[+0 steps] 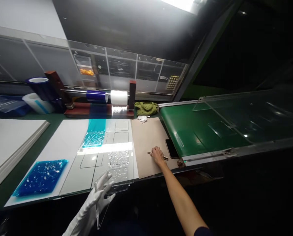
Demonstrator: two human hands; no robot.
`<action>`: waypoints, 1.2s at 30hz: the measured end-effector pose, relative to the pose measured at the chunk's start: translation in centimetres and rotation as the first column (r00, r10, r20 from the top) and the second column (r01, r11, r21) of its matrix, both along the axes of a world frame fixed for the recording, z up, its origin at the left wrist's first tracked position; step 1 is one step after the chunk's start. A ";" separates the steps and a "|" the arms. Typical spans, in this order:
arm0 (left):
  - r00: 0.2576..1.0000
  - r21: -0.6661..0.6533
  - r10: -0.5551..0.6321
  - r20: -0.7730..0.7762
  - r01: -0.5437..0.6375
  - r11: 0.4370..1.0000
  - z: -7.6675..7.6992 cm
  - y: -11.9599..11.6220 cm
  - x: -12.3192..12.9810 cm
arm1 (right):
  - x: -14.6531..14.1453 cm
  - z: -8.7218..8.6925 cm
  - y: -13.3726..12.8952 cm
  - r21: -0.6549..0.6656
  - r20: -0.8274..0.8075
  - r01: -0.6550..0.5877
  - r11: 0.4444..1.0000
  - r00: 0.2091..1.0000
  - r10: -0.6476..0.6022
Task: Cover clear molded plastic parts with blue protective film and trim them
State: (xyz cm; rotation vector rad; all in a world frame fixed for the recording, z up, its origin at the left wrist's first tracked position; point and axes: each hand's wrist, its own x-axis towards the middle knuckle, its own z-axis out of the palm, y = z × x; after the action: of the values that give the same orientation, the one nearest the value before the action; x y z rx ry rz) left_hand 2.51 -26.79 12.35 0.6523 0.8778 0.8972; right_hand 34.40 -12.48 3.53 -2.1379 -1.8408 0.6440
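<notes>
As we look along the bench from the far left of the tan cardboard sheet [146,141], a stack of white boards [11,147] comes first, then a blue film square [40,177] on a white sheet [70,144], then clear panels [119,158] with blue film [93,132] over only one part. Just left of the cardboard, our gloved left hand [97,196] closes narrowly on the edge of a clear acrylic panel [100,214], tilted up past the bench edge. On the cardboard near its front edge, our bare right hand [158,155] pinches a small knife [150,153], with a phone [171,148] just right of it against the green conveyor belt [198,131].

head-worn view, looking forward and down over the green workbench [18,170]
</notes>
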 end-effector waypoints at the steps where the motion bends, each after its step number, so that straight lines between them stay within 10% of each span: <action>1: 0.989 0.060 -0.010 -0.145 0.019 0.998 0.0 0.2 -0.4 | -0.1 0.3 0.0 -0.005 -0.014 -0.035 0.999 0.999 0.035; 7: 0.606 0.403 0.107 -0.789 0.377 0.834 2.8 1.2 -0.8 | -4.8 5.7 -4.1 0.042 -0.293 -0.248 0.968 0.923 0.250; 9: 0.500 0.422 0.153 -0.853 0.486 0.765 4.2 1.4 -0.5 | -7.0 8.9 -6.8 0.083 -0.587 -0.335 0.938 0.744 0.318; 15: 0.421 0.373 0.106 -0.901 0.626 0.685 6.7 1.4 -0.1 | -10.6 16.3 -12.4 -0.021 -0.761 -0.508 0.861 0.567 0.316; 36: 0.497 0.436 0.061 -0.866 0.687 0.582 8.8 1.9 1.0 | -10.9 15.2 -13.1 -0.004 -0.658 -0.511 0.860 0.649 0.382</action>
State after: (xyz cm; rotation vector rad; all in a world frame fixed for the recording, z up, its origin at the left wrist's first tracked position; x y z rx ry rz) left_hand 3.52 -24.92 21.13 2.0921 1.0983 0.4805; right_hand 23.46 -25.56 18.69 -1.2377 -1.9229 1.5034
